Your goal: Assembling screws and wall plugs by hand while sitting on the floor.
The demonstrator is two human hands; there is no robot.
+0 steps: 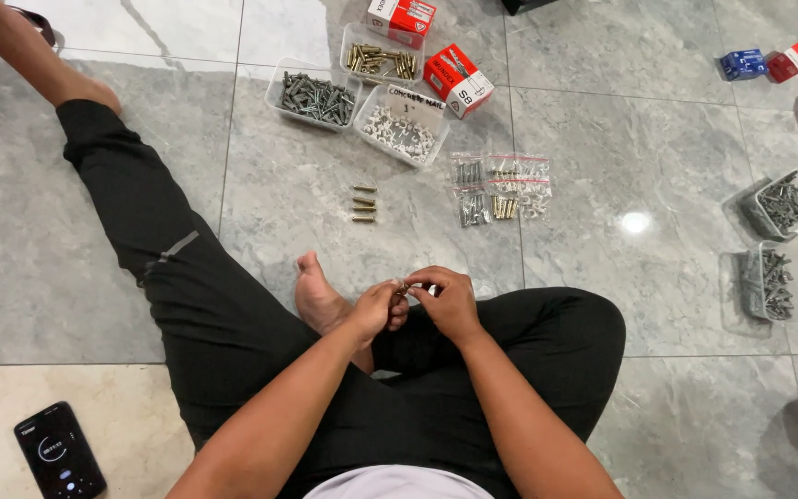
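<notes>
Both hands meet at frame centre, just above the crossed legs and beside the bare foot [318, 298]. Left hand [379, 310] and right hand [450, 300] are pinched narrow, fingertips touching, w/ a small metal fastener [405, 287] held between them; it's too small to tell which hand really carries it, or its long axis. Nearest loose stock: four brass screws [363, 204] in a row on the tile, straight up-frame from the hands, long axes running left-right, slightly nearer the left hand. Small zip bags [499, 188] of sorted hardware lie up and right of the hands, nearer the right hand. Clear tubs [314, 96] of screws and nails sit further up, well apart.
</notes>
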